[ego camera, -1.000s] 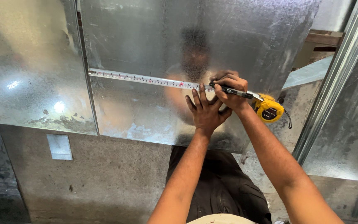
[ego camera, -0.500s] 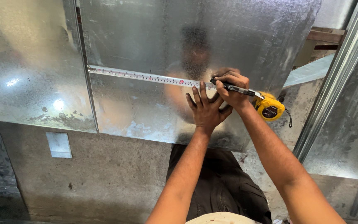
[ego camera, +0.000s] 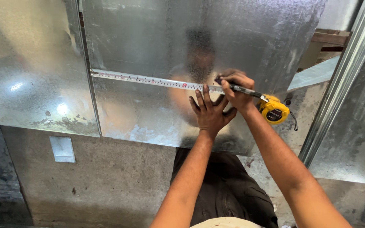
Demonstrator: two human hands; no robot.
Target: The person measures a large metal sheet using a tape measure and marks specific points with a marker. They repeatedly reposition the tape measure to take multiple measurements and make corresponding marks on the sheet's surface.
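Note:
A galvanized metal sheet (ego camera: 157,42) lies in front of me. A tape measure blade (ego camera: 148,80) stretches across it from the left edge seam to my hands. Its yellow case (ego camera: 274,112) rests at the right, just past my right wrist. My left hand (ego camera: 210,113) lies flat on the sheet with fingers spread, fingertips touching the blade. My right hand (ego camera: 238,90) grips a dark pen (ego camera: 243,90) whose tip touches the sheet at the blade's upper edge, just above my left fingers.
A second metal sheet (ego camera: 26,71) lies to the left, past a narrow seam. A metal rail (ego camera: 339,80) slants down the right side. Concrete floor (ego camera: 119,177) with a small white plate (ego camera: 62,149) lies below the sheets. My dark trousers (ego camera: 227,190) show at the bottom.

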